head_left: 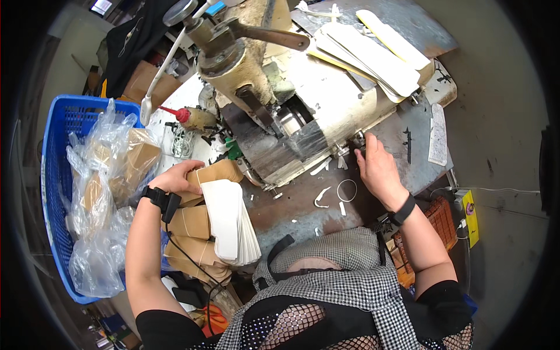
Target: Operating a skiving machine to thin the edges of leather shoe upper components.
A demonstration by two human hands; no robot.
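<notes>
My left hand [179, 178] is closed round the left end of a bundle of brown card-like pieces [219, 171], thumb and fingers apart across it. Touching this bundle is a fanned stack of white flat pieces [226, 219]. More brown banded bundles [189, 223] lie below my left hand. My right hand [379, 172] is at the front of a cream-coloured bench machine [335, 108], its thumb and forefinger about a small metal knob [357, 140]. Part of the knob is hidden by the fingers.
A blue basket [49, 175] with plastic-wrapped brown bundles stands at left. A red-capped bottle [195, 118] and tangled white string [182, 142] lie beside the machine. Long white pieces [367, 61] rest on its top. Scraps and a thin ring [346, 191] lie on the metal table [280, 213].
</notes>
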